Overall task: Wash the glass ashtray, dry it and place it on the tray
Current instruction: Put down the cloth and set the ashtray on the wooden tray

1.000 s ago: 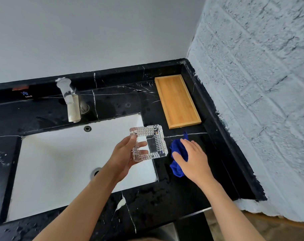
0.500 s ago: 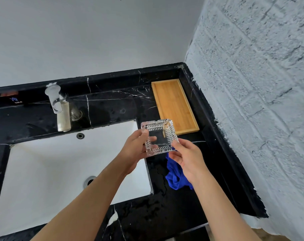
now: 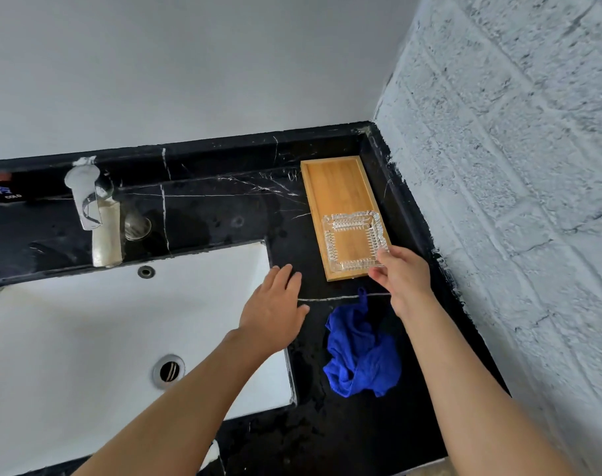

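Note:
The square clear glass ashtray (image 3: pixel 353 242) lies over the near end of the wooden tray (image 3: pixel 337 187), which sits on the black counter by the right wall. My right hand (image 3: pixel 401 278) grips the ashtray's near right corner with thumb and fingers. Whether the ashtray rests fully on the tray or hovers just above it, I cannot tell. My left hand (image 3: pixel 275 310) is flat and empty, fingers apart, over the counter edge between the sink and the tray.
A crumpled blue cloth (image 3: pixel 361 355) lies on the wet black marble counter (image 3: pixel 217 214) below my right hand. The white sink (image 3: pixel 69 338) with its drain is at the left, the chrome faucet (image 3: pixel 90 207) behind it. A grey brick wall (image 3: pixel 516 201) bounds the right.
The ashtray passed from my left hand to my right and moved right and back over the tray. My left hand let go and opened. The blue cloth stays on the counter.

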